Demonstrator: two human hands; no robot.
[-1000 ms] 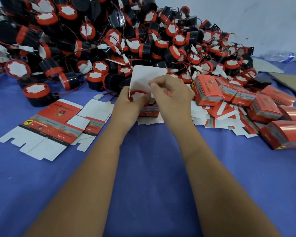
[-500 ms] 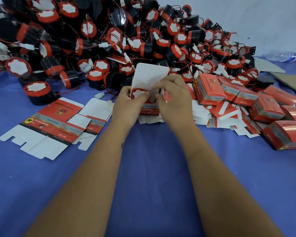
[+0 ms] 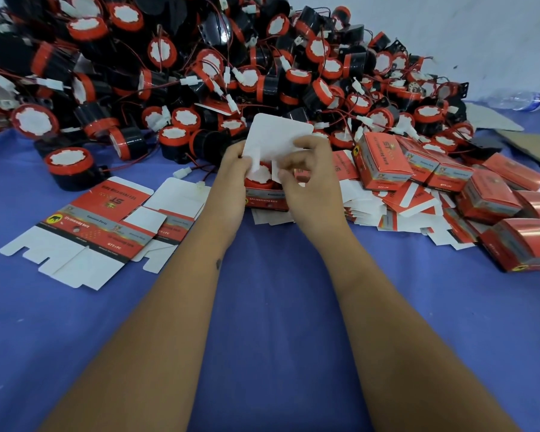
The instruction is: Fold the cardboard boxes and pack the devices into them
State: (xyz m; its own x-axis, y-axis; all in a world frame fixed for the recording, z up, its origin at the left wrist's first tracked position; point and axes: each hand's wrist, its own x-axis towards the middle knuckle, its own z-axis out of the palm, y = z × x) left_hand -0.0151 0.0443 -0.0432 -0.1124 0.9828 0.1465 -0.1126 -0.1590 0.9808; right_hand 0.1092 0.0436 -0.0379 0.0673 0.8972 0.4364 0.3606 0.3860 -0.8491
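Observation:
A small red cardboard box (image 3: 267,199) stands on the blue cloth at the centre, its white lid flap (image 3: 278,135) raised. Inside it sits a black device with a red rim and white face (image 3: 260,177). My left hand (image 3: 231,179) grips the box's left side and flap. My right hand (image 3: 309,176) pinches a small white side flap at the box's right edge. A huge heap of the same devices (image 3: 200,73) with red wires fills the back.
Flat unfolded boxes (image 3: 85,229) lie at the left. Packed red boxes (image 3: 384,163) and more flat blanks (image 3: 402,213) crowd the right. A plastic bottle (image 3: 521,99) and brown cardboard sheets (image 3: 536,145) lie at the far right. Bare blue cloth (image 3: 278,307) spreads in front.
My right hand has moved down from the lid flap to the small side flap. The lid flap stands a little more upright. The left hand stays on the box.

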